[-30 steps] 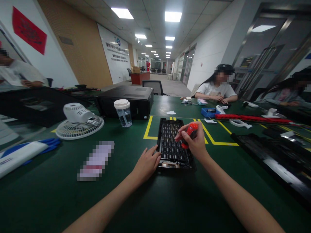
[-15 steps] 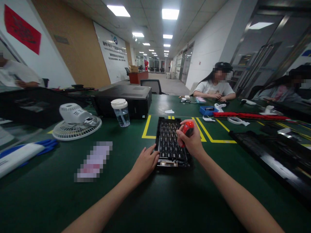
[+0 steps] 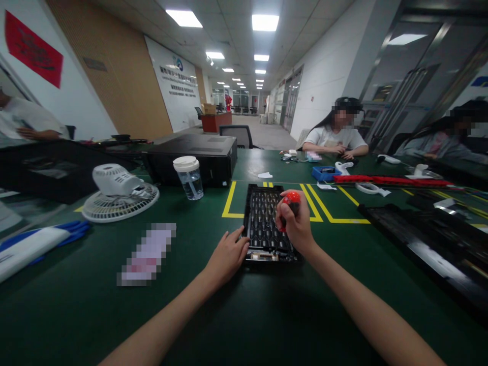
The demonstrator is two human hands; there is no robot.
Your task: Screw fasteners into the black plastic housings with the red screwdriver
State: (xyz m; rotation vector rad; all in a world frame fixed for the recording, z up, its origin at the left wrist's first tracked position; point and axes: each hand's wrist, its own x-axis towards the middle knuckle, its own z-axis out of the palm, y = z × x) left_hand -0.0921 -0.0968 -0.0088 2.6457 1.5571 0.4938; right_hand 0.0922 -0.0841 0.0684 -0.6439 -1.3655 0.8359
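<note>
The black honeycomb frame [image 3: 263, 218] lies flat on the green counter [image 3: 236, 325], well in from its far edge, partly over the yellow tape [image 3: 229, 203]. Its left edge is touched by the fingers of the left hand [image 3: 226, 255], loosely spread, gripping nothing. The red-and-black tool [image 3: 292, 198] is gripped in the closed fingers of the right hand [image 3: 300, 226], above the frame's right side; its tip is hidden, so contact cannot be told. The frame is best braced low at the edge, the tool held square to its point of work, and force applied gently, as a slip could mark the cells. To the left, a lidded cup [image 3: 188, 175] and a white fan [image 3: 114, 183] are set down. Beyond, a person [image 3: 335, 140] is seated under lit ceiling panels [image 3: 265, 23].
</note>
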